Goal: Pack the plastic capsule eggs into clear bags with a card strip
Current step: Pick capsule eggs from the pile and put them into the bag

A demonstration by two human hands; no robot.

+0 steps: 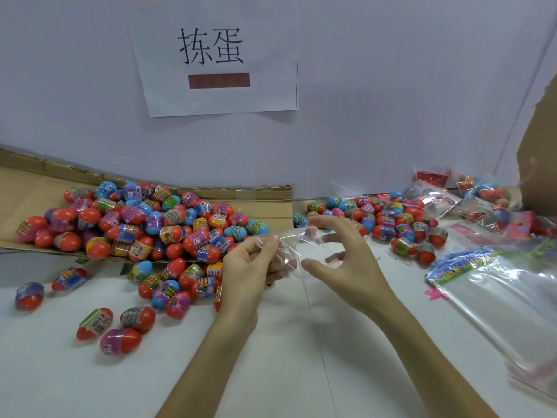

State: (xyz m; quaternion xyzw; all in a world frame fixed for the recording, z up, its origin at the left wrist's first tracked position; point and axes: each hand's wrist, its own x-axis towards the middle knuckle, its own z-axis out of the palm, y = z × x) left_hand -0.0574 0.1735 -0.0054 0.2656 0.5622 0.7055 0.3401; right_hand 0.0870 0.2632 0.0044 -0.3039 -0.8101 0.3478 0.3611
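The left hand [247, 267] pinched the clear bag [294, 251], the right hand [349, 260] spread open and empty just beside it; the capsule eggs [168, 233] lay nearer the left hand.

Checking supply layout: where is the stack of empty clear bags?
The stack of empty clear bags lies on the white table at the far right of the head view, right of the right hand, nearer than the smaller egg pile.

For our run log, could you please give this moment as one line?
left hand: pinches clear bag | right hand: open beside it | capsule eggs: loose heaps
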